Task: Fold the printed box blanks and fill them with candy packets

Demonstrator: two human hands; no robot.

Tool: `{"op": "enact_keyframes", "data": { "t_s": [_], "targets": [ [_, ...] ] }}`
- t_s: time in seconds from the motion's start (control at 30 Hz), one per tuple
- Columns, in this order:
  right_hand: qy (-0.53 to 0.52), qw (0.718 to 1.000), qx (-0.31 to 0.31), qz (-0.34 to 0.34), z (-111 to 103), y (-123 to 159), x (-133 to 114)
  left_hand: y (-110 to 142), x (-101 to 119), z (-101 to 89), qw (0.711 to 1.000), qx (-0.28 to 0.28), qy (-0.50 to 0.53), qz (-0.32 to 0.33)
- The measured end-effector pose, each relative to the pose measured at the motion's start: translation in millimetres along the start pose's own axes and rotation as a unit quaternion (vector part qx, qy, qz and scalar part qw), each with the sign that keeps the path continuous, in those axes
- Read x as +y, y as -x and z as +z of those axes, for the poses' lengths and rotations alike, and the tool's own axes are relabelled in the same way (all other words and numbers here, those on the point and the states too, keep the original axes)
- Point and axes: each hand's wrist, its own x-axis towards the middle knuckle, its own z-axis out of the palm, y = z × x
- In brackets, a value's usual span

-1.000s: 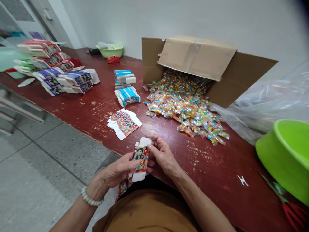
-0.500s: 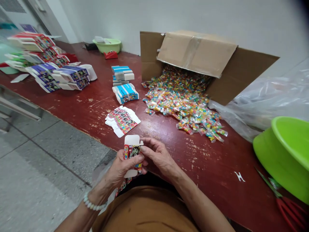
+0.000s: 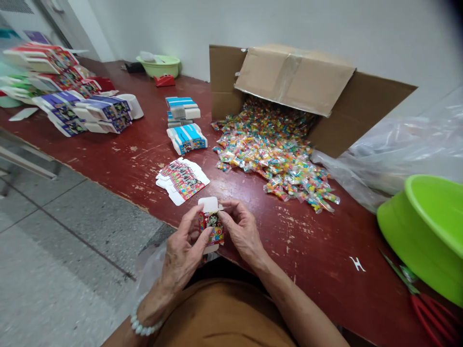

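Between my two hands is a small printed candy box (image 3: 212, 221), red with a cartoon figure, its white end flaps standing out at top and bottom. My left hand (image 3: 184, 248) grips its left side, thumb across the front. On the other side my right hand (image 3: 241, 231) holds the upper right edge between thumb and fingers. Just beyond lies a fanned stack of flat unfolded cartons (image 3: 183, 180). Further right, a heap of small clear candy packets (image 3: 271, 159) spills from a cardboard box (image 3: 294, 77) lying on its side.
Blue carton bundles (image 3: 187, 138) stand behind the flat cartons. Purple carton bundles (image 3: 104, 113) and red ones (image 3: 54, 60) are stacked at far left. A green basin (image 3: 415, 226) and red-handled scissors (image 3: 427, 308) sit at right on the red table (image 3: 318, 260). Plastic sheeting (image 3: 405, 149) lies behind.
The candy box has moved slightly right and upward in view. My left hand has shifted its hold, its fingers now along the box's upper left side. The right hand stays at the upper right edge.
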Motion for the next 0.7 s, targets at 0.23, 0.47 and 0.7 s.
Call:
{"op": "enact_keyframes", "data": {
  "t_s": [0.23, 0.47, 0.7],
  "targets": [
    [-0.016, 0.994, -0.044, 0.101, -12, -9, 0, -11, -6, -8.9, 0.997, -0.067, 0.025, -0.036],
    [-0.019, 0.992, -0.098, 0.08, -15, -17, -8, -13, 1, -4.4, 0.995, -0.05, 0.075, -0.038],
    [0.156, 0.979, -0.096, -0.089, -17, -9, -2, -6, -1, -4.7, 0.938, -0.139, 0.182, -0.259]
  ]
}}
